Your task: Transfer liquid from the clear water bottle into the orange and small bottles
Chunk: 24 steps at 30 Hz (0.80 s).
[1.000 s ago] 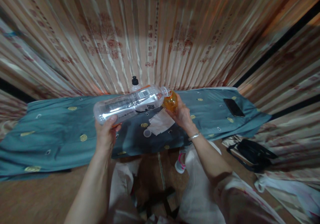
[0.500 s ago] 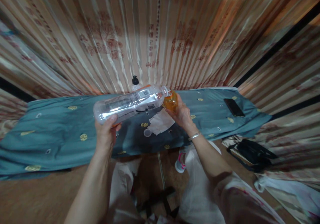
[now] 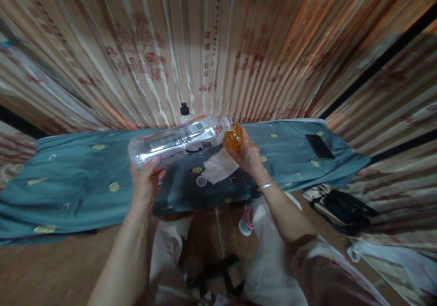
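Note:
My left hand (image 3: pixel 147 176) is wrapped round the base of a large clear plastic bottle (image 3: pixel 177 141) with a silver label. The bottle is tilted nearly flat, its uncapped neck pointing right. In my right hand (image 3: pixel 248 156) is a small amber container (image 3: pixel 233 138), its opening up against the bottle's mouth. Whether liquid passes between them I cannot tell. Below them a crumpled white tissue (image 3: pixel 220 165) lies on the cloth, and beside it a small round translucent cap (image 3: pixel 201 181). Behind the bottle stands another bottle with a black top (image 3: pixel 185 109), mostly hidden.
A teal patterned cloth (image 3: pixel 85 169) covers the long narrow table. On its right end lies a black phone (image 3: pixel 320 146). Pleated curtains (image 3: pixel 191 46) hang close behind and at both sides. A black bag (image 3: pixel 344 208) sits low at the right.

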Each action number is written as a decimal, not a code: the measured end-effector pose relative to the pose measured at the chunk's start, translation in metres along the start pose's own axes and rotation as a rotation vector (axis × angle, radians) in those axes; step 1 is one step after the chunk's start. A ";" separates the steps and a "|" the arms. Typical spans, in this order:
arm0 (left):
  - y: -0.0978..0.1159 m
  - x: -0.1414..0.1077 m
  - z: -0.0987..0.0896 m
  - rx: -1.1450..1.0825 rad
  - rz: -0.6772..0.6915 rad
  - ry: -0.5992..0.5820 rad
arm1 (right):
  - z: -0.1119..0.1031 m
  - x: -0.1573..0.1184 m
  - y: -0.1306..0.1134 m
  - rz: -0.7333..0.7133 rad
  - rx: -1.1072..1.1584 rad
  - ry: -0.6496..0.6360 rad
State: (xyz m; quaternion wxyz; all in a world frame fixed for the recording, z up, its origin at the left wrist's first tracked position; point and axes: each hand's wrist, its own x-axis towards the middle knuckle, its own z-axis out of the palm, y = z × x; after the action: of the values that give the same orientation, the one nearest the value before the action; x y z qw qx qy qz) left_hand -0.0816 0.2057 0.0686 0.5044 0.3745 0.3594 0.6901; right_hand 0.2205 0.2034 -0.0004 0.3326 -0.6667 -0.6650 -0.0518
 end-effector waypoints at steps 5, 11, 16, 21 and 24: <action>0.000 0.000 0.000 0.014 -0.010 0.018 | 0.002 0.000 0.001 0.008 -0.019 -0.002; -0.003 0.000 -0.003 0.011 0.007 0.003 | 0.003 0.000 0.002 -0.005 -0.015 0.020; -0.001 0.000 0.000 0.018 -0.023 0.023 | 0.002 0.000 0.001 -0.012 -0.031 0.013; 0.000 0.000 0.000 0.016 -0.022 0.035 | 0.001 0.000 0.000 -0.009 -0.021 0.022; -0.001 0.000 -0.001 0.019 -0.036 0.052 | 0.001 0.000 0.000 0.001 -0.008 0.016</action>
State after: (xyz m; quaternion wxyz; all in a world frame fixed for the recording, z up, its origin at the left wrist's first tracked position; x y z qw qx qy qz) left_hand -0.0823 0.2061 0.0672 0.5034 0.3547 0.3857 0.6870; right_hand 0.2199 0.2035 -0.0011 0.3354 -0.6680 -0.6616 -0.0596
